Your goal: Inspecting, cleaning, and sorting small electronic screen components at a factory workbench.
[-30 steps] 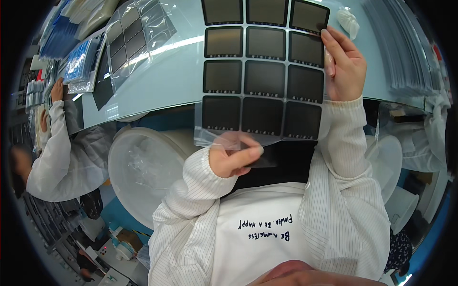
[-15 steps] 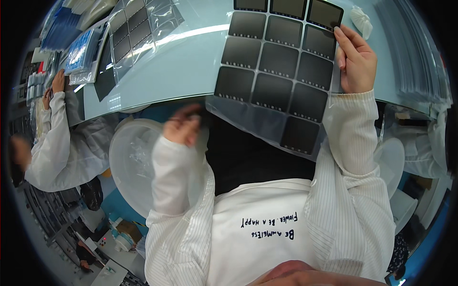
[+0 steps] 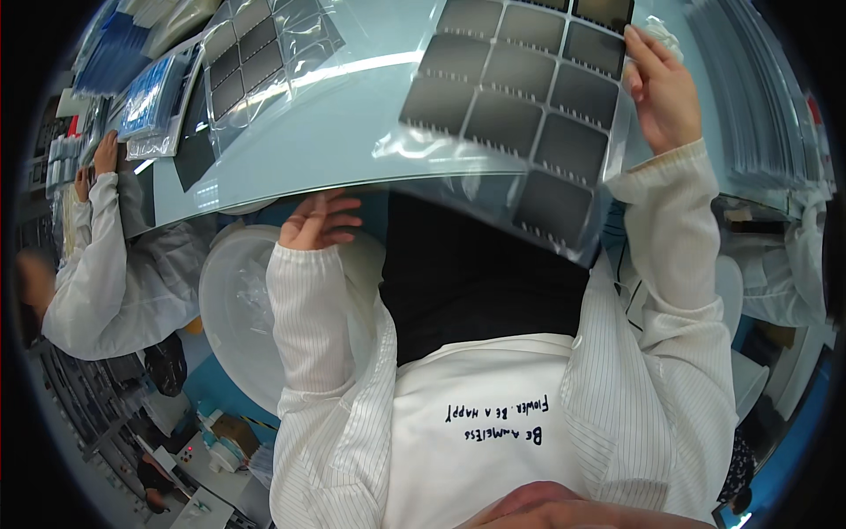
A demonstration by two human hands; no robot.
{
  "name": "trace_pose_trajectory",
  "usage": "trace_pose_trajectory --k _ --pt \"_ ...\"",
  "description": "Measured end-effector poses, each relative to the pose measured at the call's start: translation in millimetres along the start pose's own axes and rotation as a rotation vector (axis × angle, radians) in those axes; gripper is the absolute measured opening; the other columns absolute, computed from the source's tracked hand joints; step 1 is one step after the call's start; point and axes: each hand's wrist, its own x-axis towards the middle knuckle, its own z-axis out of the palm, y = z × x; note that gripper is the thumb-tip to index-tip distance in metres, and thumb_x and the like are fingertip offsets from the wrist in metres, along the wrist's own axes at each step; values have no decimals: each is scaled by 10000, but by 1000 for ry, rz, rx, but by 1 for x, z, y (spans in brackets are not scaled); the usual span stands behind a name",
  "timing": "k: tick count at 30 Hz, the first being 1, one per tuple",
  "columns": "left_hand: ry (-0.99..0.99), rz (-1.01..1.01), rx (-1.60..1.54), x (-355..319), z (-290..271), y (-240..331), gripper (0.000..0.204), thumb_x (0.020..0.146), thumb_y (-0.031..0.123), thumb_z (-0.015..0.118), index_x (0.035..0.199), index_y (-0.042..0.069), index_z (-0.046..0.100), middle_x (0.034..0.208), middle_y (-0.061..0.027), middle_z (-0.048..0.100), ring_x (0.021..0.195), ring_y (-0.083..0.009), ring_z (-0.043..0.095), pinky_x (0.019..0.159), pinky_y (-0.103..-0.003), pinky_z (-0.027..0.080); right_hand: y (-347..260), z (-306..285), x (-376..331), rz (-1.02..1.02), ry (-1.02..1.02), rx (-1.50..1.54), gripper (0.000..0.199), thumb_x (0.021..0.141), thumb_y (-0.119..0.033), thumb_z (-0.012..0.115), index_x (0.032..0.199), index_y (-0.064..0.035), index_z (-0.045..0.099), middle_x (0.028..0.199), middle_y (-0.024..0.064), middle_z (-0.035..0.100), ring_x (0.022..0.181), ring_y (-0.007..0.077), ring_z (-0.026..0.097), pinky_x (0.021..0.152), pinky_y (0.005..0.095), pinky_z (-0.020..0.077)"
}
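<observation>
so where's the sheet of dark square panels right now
In the head view, the sheet of dark square panels lies at upper right, overhanging the table's near edge, with the right hand pinching its far right corner; the left hand is off it.

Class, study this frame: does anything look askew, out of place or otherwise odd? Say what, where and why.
The clear sheet of dark square panels sits askew: only the right hand pinches its far corner, so it lies tilted with its near end overhanging the table edge. The left hand is open, off it.
</observation>
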Motion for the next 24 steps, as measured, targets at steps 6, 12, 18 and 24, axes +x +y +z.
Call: trace_pose_trajectory --k 6,12,18,24 --pt "-187 106 186 -23 31 30 376 956 261 434 1214 -4 501 1040 -159 620 848 -205 631 704 -280 507 -5 -9 54 114 -114 -26 280 891 -204 585 1127 -55 576 793 -42 554 498 36 405 449 168 297" --pt "-242 209 189 -48 45 50 348 939 221 462 1187 -15 526 1000 -139 627 855 -170 604 741 -262 475 -3 -8 76 -26 -91 -397 347 870 -200 617 1161 -19 567 790 0 599 411 22 350 351 185 222" --pt "54 475 229 -46 38 74 256 929 147 485 1093 -19 588 985 -124 635 825 -165 613 677 -238 484 0 7 84 -190 10 -609 252 806 -175 670 948 26 616 588 44 594 381 76 456 357 220 328" --pt "281 848 526 2 -11 92 293 913 205 532 1108 -8 583 1098 -112 600 1034 -197 552 895 -304 426 -7 7 74 -1303 232 -1191 348 776 -204 711 982 56 605 728 125 653 420 140 529 405 250 410"
